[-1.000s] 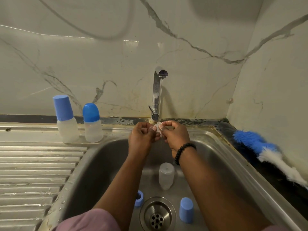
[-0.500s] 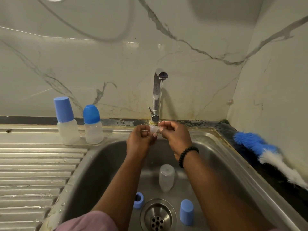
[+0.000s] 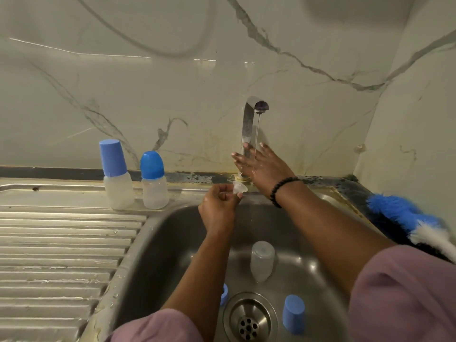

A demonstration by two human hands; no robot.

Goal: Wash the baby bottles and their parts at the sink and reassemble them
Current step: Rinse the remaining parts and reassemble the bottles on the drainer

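Centre frame: the left hand [image 3: 218,207] pinches a clear teat [image 3: 238,188] at the sink [image 3: 158,233] rim; the right hand [image 3: 259,162], fingers straight, rests against the running tap [image 3: 249,124]. Wet fingers risk dropping the teat toward the drain [image 3: 249,319].

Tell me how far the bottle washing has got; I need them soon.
Done, by the look of it: two capped bottles stand on the drainboard. In hand: the left hand pinches a clear teat while the right hand reaches under the running tap. Left: a bottle body, a blue ring and a blue cap lie in the sink, unassembled.
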